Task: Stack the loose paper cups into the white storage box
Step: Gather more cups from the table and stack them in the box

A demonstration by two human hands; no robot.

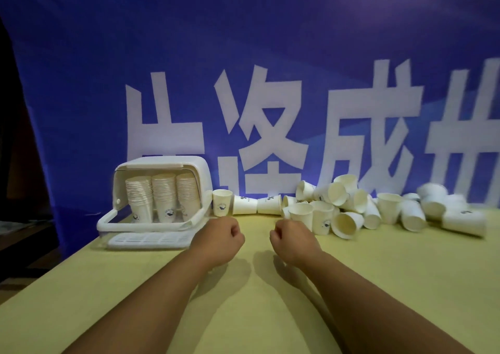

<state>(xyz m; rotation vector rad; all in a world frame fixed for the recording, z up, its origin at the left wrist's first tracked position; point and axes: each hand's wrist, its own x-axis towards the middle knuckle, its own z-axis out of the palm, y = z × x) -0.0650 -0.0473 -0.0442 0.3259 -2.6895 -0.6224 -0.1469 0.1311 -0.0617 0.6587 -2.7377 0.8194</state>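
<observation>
A white storage box (162, 164) stands at the left rear of the table with its front lid swung open. Inside it are three tall stacks of paper cups (162, 199). One cup (222, 202) stands upright just right of the box, and two more lie on their sides beside it. A heap of several loose paper cups (349, 207) spreads along the back right. My left hand (220, 237) and my right hand (292, 238) hover over the table's middle, both curled into fists and holding nothing.
The yellow table (243, 313) ends at a left edge near the box. A white grid tray (147, 240) lies flat in front of the box. A blue banner (243, 56) with large white characters hangs right behind the cups.
</observation>
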